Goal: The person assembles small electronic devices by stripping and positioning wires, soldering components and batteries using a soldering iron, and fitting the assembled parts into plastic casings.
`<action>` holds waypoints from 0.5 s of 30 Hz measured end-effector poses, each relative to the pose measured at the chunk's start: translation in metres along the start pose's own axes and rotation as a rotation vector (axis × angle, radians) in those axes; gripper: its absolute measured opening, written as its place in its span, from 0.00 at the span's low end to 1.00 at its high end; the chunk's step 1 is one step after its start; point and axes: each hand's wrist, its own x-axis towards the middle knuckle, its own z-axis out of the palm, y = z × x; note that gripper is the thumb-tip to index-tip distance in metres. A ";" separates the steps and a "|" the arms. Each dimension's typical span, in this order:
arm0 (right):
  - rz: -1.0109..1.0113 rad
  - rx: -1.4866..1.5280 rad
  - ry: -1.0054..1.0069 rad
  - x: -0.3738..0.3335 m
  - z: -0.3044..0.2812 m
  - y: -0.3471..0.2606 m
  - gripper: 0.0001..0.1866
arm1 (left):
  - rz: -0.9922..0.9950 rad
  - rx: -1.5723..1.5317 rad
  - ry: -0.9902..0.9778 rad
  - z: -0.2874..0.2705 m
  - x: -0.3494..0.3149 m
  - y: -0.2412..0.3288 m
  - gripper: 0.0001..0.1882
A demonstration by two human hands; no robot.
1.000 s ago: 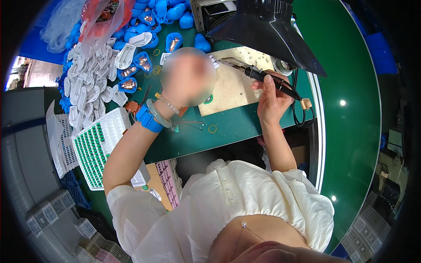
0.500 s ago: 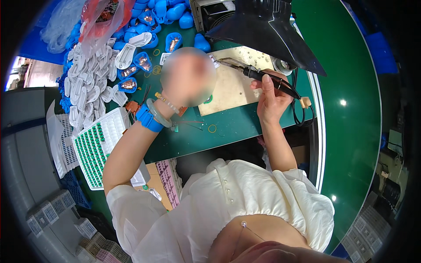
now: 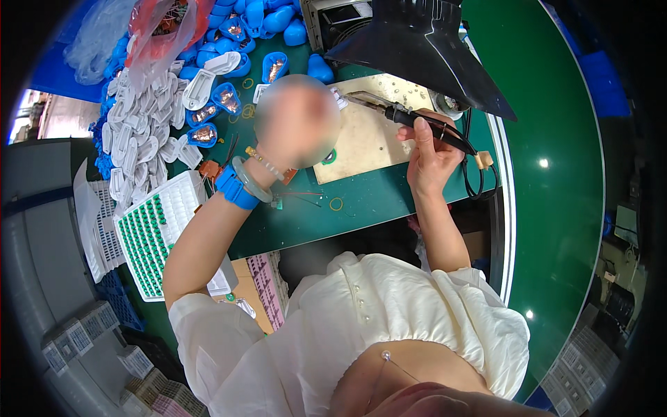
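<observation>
My right hand (image 3: 429, 160) is closed around the black handle of a soldering iron (image 3: 403, 115). The iron's metal tip points left, close to a small white part (image 3: 338, 98) at the edge of my left hand (image 3: 297, 121). A blur covers my left hand, so its fingers and anything in them cannot be made out. Both hands are over a pale, stained work board (image 3: 375, 142). Beside the left wrist lies an orange-brown piece (image 3: 289, 176), and a small green ring-shaped part (image 3: 330, 158) sits at the board's left edge.
A black hood (image 3: 424, 52) overhangs the board. White plastic shells (image 3: 132, 139) and blue casings (image 3: 202, 135) are heaped at the left, some casings holding copper-coloured contents. A white tray (image 3: 182, 198) carries rows of green parts. The iron's cable (image 3: 479, 184) loops at the right.
The soldering iron's tip has shifted very slightly near the white part. Both arms stay almost in place.
</observation>
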 end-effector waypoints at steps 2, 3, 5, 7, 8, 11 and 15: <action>0.003 0.000 -0.003 0.000 0.000 0.000 0.11 | -0.004 0.001 -0.003 0.000 0.000 0.000 0.03; 0.006 0.000 -0.007 0.000 0.000 0.001 0.11 | -0.005 0.002 -0.001 0.000 -0.001 0.000 0.03; 0.004 0.000 -0.009 0.000 0.000 0.000 0.11 | -0.010 -0.008 0.000 0.000 -0.001 -0.001 0.03; 0.001 -0.002 -0.011 -0.001 0.000 0.000 0.11 | -0.012 -0.006 -0.001 0.000 -0.001 0.000 0.03; 0.001 0.000 -0.010 -0.001 -0.001 0.001 0.11 | -0.013 -0.005 -0.004 0.000 -0.001 0.000 0.03; -0.002 0.028 -0.008 -0.001 -0.002 0.001 0.10 | -0.025 -0.021 -0.014 0.000 -0.001 0.001 0.03; -0.001 0.047 0.000 -0.001 -0.001 0.001 0.10 | -0.018 -0.013 -0.008 -0.001 -0.001 0.001 0.03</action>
